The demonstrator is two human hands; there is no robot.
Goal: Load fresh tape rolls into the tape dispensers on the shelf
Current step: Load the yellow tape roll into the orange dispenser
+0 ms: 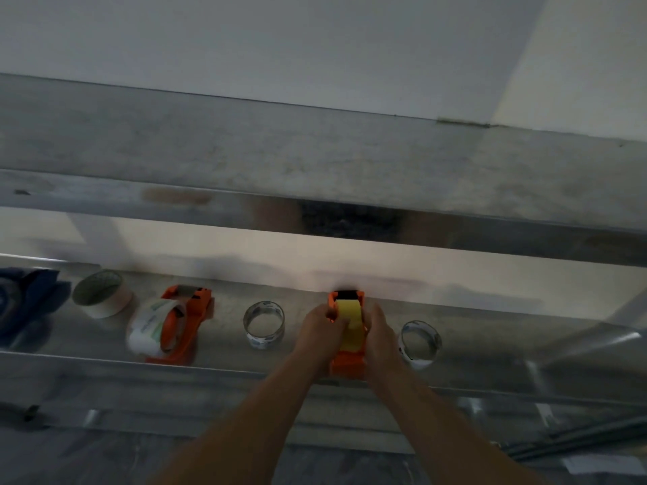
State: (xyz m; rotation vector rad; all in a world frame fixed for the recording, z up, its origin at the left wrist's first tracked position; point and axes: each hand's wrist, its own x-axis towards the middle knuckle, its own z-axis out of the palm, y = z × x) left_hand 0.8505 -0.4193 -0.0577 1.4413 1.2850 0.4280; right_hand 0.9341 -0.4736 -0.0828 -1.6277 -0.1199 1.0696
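While both hands reach up to the metal shelf (105,355), an orange dispenser (347,365) stands between them with a yellow roll (350,320) seated in it. The left hand (324,330) closes on the dispenser's left side, its thumb lying over the near edge of the yellow roll; the right hand (380,336) wraps the right side, fingers curled against the frame. So the dispenser is clasped from both flanks — its orange base showing below the hands at the shelf's front lip, its black mouth showing above them near the back wall.

To the left, just beside the left hand, an empty clear core (264,324) lies on the shelf. Further left a second orange dispenser (187,316) lies tilted, a white printed roll (148,330) mounted on it. Beyond that sits a beige roll (103,292), and at the far left edge a blue cloth (24,299). On the right, close to the right hand, a second clear core (419,341) rests near the shelf's front — apart from the fingers, not touching them.
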